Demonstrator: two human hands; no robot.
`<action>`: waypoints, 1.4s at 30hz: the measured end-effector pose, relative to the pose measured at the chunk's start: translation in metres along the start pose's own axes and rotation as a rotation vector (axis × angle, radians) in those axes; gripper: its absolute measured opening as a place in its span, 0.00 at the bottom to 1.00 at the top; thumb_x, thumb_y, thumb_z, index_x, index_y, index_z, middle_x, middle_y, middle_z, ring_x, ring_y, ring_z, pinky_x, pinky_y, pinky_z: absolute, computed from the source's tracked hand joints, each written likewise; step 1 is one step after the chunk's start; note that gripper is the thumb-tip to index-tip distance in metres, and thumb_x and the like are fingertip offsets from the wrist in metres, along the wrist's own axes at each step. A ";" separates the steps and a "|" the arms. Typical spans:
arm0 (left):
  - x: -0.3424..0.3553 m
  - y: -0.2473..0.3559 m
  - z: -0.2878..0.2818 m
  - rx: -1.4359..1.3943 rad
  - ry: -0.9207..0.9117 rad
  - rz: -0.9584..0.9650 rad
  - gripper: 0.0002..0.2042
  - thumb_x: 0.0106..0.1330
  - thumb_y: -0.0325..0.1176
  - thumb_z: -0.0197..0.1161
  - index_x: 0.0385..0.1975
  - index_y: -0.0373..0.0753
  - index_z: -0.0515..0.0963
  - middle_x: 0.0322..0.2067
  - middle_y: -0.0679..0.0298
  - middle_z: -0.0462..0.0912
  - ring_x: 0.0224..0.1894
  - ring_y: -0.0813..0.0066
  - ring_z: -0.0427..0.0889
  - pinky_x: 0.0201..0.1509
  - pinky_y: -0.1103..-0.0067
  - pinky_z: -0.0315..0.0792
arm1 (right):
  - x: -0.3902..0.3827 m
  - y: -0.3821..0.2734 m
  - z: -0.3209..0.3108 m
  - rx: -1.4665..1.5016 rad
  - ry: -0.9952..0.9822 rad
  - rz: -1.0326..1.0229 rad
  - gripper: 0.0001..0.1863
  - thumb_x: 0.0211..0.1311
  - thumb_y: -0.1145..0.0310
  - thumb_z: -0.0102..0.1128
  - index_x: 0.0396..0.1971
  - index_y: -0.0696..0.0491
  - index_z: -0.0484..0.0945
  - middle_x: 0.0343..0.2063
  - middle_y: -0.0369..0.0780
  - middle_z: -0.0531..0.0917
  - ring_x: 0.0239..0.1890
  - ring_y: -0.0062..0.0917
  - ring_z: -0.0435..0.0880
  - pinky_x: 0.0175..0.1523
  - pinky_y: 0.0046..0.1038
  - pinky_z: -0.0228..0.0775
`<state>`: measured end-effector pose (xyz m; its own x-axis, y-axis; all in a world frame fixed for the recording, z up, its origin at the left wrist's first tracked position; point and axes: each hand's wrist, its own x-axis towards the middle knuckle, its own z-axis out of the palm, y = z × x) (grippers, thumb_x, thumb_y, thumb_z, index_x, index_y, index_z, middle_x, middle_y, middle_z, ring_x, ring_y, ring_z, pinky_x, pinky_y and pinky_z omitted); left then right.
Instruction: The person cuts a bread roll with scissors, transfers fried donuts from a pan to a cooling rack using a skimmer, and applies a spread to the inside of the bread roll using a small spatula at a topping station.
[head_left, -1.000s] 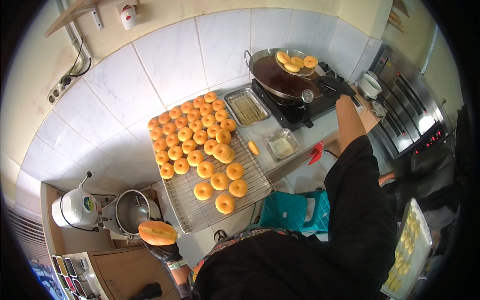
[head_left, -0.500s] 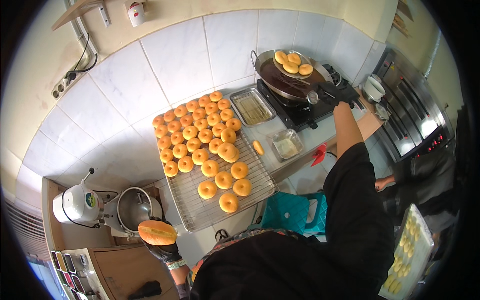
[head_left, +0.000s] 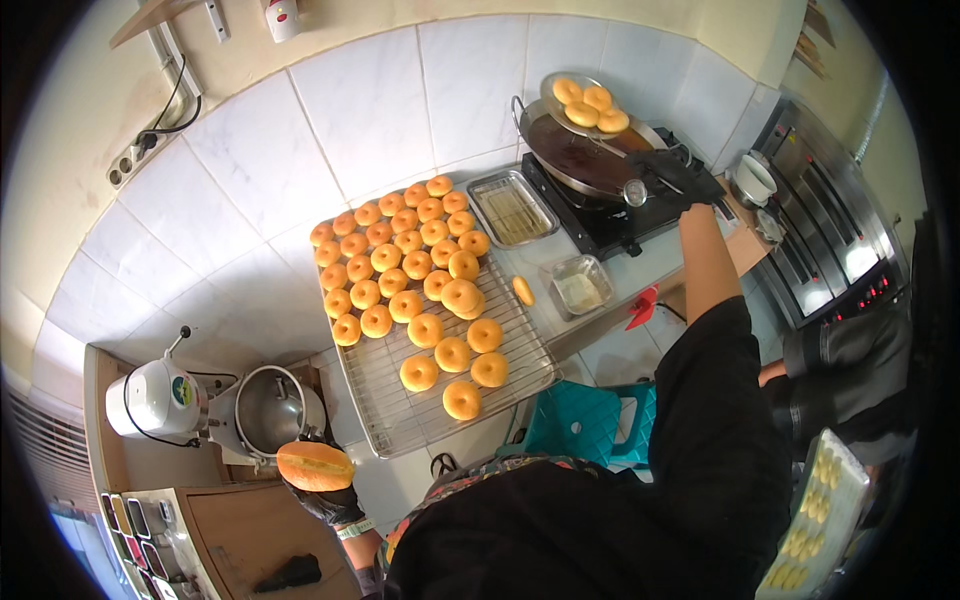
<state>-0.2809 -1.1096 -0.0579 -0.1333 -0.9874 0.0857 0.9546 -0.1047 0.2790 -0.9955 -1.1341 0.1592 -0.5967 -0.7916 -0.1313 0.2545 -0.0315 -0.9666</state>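
My left hand (head_left: pixel 328 502), black-gloved, holds a golden doughnut (head_left: pixel 315 466) with a pale band around its side, seen edge-on near the mixer bowl. My right hand (head_left: pixel 690 182), also black-gloved, grips the handle of a skimmer (head_left: pixel 551 103), partly hidden by the glove. Several fried doughnuts (head_left: pixel 597 97) lie on the skimmer's round head, above the far rim of a wide wok (head_left: pixel 570 160) of dark oil. A round dial (head_left: pixel 634 192) sits at the wok's near rim. On a wire rack (head_left: pixel 520 362) rest rows of golden doughnuts (head_left: pixel 407 305), one overlapping another.
Beside the black stove (head_left: pixel 610 235) stand a metal tray (head_left: pixel 512 210) and a small container (head_left: pixel 580 285). A mixer (head_left: pixel 160 402) with a steel bowl (head_left: pixel 270 410) is at left, a teal stool (head_left: pixel 575 420) below. Another person (head_left: pixel 845 365) stands right, near a tray of pale dough pieces (head_left: pixel 825 500).
The skimmer with its doughnuts has risen and moved away, toward the wok's far rim and the wall. My left hand still holds its doughnut in much the same place.
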 end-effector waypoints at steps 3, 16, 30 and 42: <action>-0.003 0.003 -0.004 0.002 -0.021 0.011 0.26 0.62 0.46 0.50 0.56 0.37 0.61 0.55 0.57 0.65 0.57 0.62 0.63 0.60 0.67 0.57 | -0.017 -0.017 0.025 0.069 -0.087 -0.060 0.07 0.53 0.65 0.55 0.21 0.52 0.75 0.14 0.32 0.74 0.10 0.10 0.65 0.11 0.14 0.53; -0.009 0.010 -0.012 -0.008 0.134 0.072 0.25 0.62 0.48 0.49 0.55 0.41 0.62 0.55 0.59 0.66 0.55 0.62 0.65 0.59 0.63 0.59 | -0.023 0.126 0.145 -0.179 -0.379 0.169 0.09 0.53 0.65 0.55 0.20 0.54 0.74 0.11 0.33 0.72 0.07 0.12 0.62 0.10 0.15 0.48; -0.034 0.019 -0.011 0.117 0.173 0.169 0.23 0.64 0.46 0.47 0.55 0.40 0.62 0.53 0.59 0.66 0.54 0.61 0.66 0.57 0.63 0.62 | -0.030 0.181 0.139 -0.277 -0.077 0.413 0.06 0.54 0.68 0.52 0.21 0.51 0.69 0.09 0.31 0.68 0.03 0.14 0.58 0.08 0.17 0.45; -0.037 0.018 -0.005 0.145 0.311 0.213 0.22 0.63 0.46 0.49 0.53 0.40 0.63 0.52 0.58 0.67 0.52 0.61 0.68 0.58 0.64 0.60 | -0.045 0.175 0.148 -0.310 -0.082 0.363 0.07 0.55 0.69 0.51 0.25 0.58 0.72 0.10 0.33 0.70 0.06 0.14 0.62 0.09 0.17 0.50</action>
<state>-0.2577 -1.0755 -0.0613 0.1718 -0.9764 -0.1306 0.9016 0.1024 0.4203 -0.8114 -1.1938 0.0290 -0.4463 -0.7637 -0.4665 0.1893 0.4289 -0.8833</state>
